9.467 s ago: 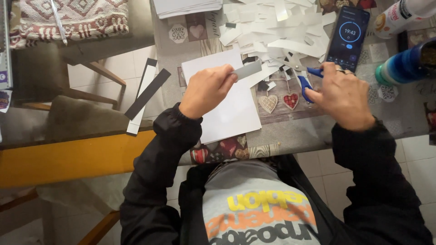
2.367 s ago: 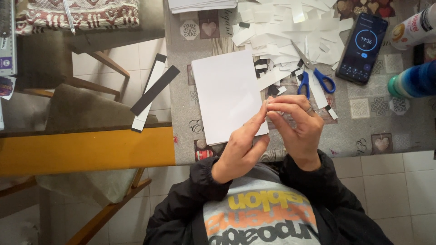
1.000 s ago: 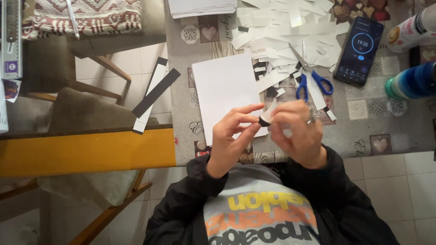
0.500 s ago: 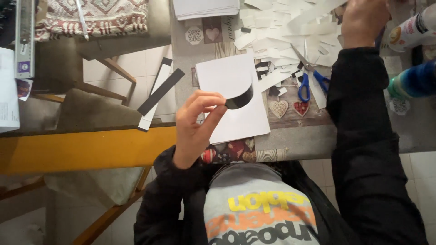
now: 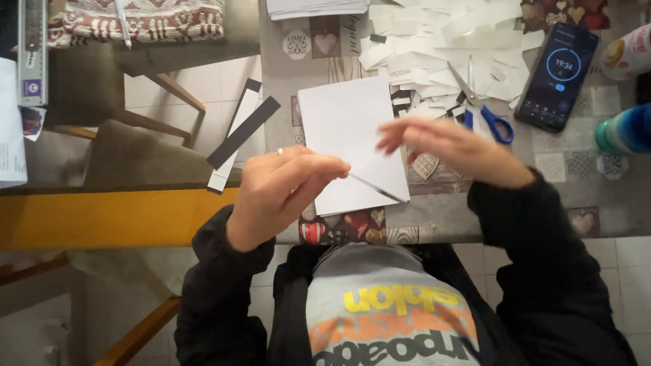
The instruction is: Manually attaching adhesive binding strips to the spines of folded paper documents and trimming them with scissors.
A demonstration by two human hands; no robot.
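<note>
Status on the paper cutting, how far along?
Done: a heap of cut white scraps lies at the table's far side, blue-handled scissors laid down beside it. In hand: left hand pinches a thin dark strip over the white sheet; right hand hovers empty. Left: two long strips lie uncut at the table edge.

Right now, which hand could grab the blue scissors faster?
The right hand, probably. It hovers open over the white sheet, close beside the scissors, and holds nothing. The left hand is farther away and already pinches a thin dark strip.
</note>
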